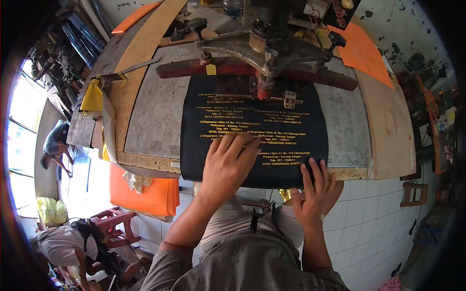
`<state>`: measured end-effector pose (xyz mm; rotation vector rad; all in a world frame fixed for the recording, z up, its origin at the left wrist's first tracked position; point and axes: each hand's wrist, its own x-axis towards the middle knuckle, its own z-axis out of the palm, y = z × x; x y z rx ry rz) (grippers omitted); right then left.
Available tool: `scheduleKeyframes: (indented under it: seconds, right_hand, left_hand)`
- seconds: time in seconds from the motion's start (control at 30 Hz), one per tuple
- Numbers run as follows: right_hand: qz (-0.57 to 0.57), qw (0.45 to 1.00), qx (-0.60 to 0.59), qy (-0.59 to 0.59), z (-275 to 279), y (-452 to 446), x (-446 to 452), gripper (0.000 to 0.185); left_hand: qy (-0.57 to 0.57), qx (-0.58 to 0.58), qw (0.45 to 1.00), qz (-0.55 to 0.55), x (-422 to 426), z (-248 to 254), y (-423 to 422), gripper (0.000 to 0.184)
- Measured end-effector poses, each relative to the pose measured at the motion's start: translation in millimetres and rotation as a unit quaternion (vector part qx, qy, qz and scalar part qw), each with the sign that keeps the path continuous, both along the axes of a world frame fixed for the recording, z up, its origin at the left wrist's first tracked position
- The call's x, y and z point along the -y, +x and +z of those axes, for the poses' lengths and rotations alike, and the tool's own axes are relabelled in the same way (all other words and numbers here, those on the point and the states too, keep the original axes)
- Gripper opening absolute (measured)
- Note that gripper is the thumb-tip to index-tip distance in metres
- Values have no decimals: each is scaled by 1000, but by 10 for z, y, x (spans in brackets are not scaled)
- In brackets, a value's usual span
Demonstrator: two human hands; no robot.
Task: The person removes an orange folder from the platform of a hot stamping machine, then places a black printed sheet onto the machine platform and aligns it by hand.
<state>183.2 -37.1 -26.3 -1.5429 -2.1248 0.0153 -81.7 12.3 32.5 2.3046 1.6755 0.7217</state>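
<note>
Looks to us like we're lining up the print at the press; the next move calls for keeping the sheet flat and square. It runs from under the press toward us. On the press's near side, our left hand rests on it, grasping nothing; our right hand is at its near-right corner, can't tell if pinching. Gold lettering sits between press and hands.

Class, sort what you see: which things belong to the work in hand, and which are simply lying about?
Belongs to the job, apparently:
Black sheet with yellow lettering
Left hand and right hand at its near end
Press above it

Probably just lying about:
Reddish stool
Yellowish bag
Orange sheets, lower left
</note>
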Motion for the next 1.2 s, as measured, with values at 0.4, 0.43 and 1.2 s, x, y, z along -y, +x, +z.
scheduleKeyframes:
  seconds: [0.4, 0.43, 1.2]
  right_hand:
    - [-11, 999, 28, -12, 303, -231, -150, 59]
    - [-11, 999, 30, -10, 303, -233, -151, 60]
    - [251, 940, -233, 7, 83, -425, 347, 44]
  left_hand:
    - [39, -38, 996, 65, 453, -179, -9, 68]
    - [39, -34, 997, 62, 440, -173, -18, 67]
    - [57, 191, 978, -57, 1136, -385, 176, 53]
